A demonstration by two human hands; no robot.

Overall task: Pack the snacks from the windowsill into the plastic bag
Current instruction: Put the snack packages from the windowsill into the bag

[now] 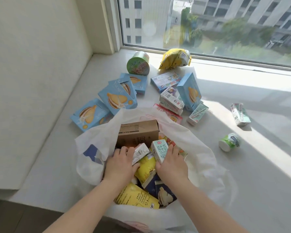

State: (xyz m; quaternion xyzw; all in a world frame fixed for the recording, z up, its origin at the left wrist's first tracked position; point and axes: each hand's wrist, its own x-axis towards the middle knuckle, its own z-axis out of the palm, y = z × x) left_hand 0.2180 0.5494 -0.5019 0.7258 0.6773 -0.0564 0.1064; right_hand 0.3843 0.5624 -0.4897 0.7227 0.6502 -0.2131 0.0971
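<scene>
Both hands are down in the plastic bag (94, 165) right now, each wrapped around a small carton: our left hand (120, 164) grips a white carton (140, 153), and our right hand (170, 163) holds a milk carton (160, 151) with blue lettering. Between and below the two hands sit yellow packets (147, 167) and a dark wrapper, and just beyond our fingers a brown box (138, 132) stands upright against the bag's far wall.

Plenty is left on the windowsill (242, 165) past the bag: blue biscuit boxes (115, 96) beyond the left hand, a green tub (138, 63) and a yellow bag (175, 59) further back, more cartons beyond the right hand, and a little bottle (229, 142) off to the right.

Worry from here: the bag looks pretty full and the cartons are sitting on top of a loose pile, so they could slide or tip back out once we let go. Cramming the big blue boxes in on top might also crush the soft packets or stretch the thin plastic.
</scene>
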